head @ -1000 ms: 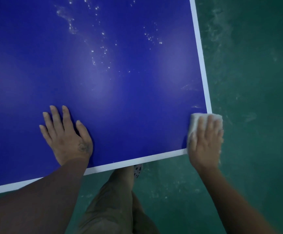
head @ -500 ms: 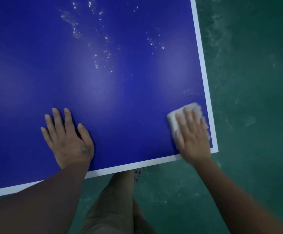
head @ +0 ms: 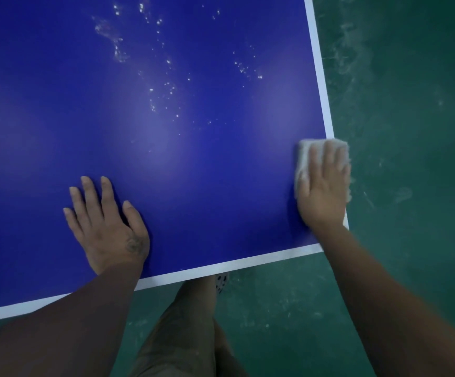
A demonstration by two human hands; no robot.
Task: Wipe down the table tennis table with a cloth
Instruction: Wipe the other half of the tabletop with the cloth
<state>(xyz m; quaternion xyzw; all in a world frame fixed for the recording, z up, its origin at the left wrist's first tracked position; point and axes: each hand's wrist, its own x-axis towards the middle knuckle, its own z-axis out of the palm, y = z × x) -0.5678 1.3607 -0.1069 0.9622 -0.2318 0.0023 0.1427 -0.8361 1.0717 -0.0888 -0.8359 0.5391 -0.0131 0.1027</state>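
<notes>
left hand (head: pixel 109 227) flat on table (head: pixel 193 172) | right hand (head: pixel 322 186) presses cloth (head: pixel 305 156) (blurred, seemingly folded) at right edge

Left hand (head: pixel 106 227) is palm down, flat on the table tennis table (head: pixel 193 164). Its fingers are straight and slightly spread, pointing about 11 o'clock, with the thumb out toward 1 o'clock. The bare left forearm comes in from 7 o'clock. Right hand (head: pixel 322 186) is palm down, fingers straight and close together, pointing 12 o'clock and pressing flat on the white cloth (head: pixel 305 156); it's slightly blurred. The bare right forearm comes in from 5 o'clock. Hands are well apart, the right at roughly 3 o'clock of the left.
</notes>
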